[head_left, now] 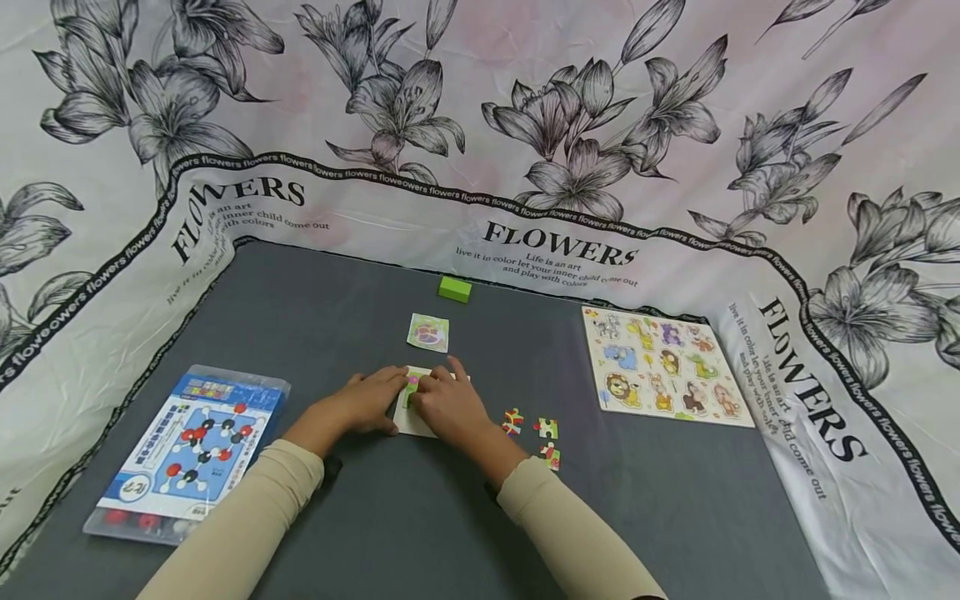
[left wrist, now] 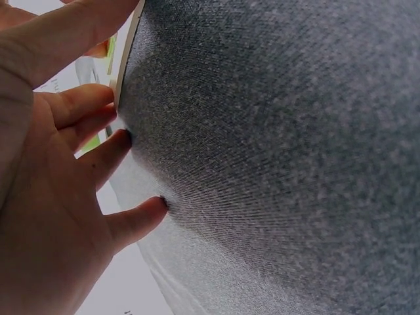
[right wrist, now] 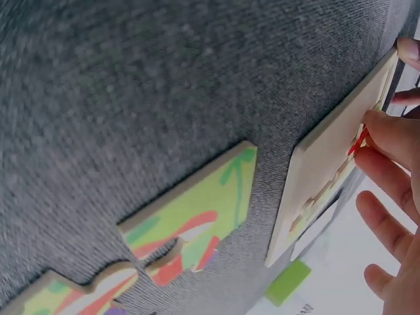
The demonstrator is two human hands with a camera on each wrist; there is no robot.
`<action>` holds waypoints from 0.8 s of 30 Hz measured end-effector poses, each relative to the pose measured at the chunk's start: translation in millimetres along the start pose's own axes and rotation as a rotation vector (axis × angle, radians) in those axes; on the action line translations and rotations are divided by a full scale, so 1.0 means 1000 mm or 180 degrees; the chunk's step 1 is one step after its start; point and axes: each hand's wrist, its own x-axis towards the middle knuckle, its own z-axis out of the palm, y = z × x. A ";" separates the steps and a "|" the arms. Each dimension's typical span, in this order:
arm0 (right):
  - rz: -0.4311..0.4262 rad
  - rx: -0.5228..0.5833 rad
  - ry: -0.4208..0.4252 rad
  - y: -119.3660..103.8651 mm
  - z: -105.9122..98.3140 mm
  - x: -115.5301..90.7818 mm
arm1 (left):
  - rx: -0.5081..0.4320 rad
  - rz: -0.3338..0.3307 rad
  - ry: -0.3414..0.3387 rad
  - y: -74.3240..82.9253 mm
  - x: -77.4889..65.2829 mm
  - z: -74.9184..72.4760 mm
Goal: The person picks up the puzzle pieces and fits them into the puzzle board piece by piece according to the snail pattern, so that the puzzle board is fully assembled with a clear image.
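A small wooden puzzle board lies on the dark cloth between both hands. My left hand rests at its left edge, thumb near the front corner. In the left wrist view the fingers of the left hand are mostly straight, some tips on the cloth beside the board's edge. My right hand is over the board, and in the right wrist view its thumb and forefinger pinch a jigsaw piece with red on it at the recess. Fingers hide much of the piece.
Several loose jigsaw pieces lie right of the board. Behind it are a picture card and a green block. An animal puzzle board lies at the right, a boxed molecule model kit at the left. Flower-printed fabric borders the surface.
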 end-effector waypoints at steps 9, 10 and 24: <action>0.0101 0.0254 -0.0235 0.001 -0.001 0.000 | -0.0027 -0.0001 -0.0024 -0.001 0.002 0.005; 0.0103 0.0245 -0.0232 0.001 -0.001 0.000 | -0.0027 -0.0001 -0.0022 0.000 0.002 0.004; 0.0264 0.0519 -0.0251 0.001 -0.001 0.000 | 0.0000 -0.0034 -0.0015 0.001 0.002 0.003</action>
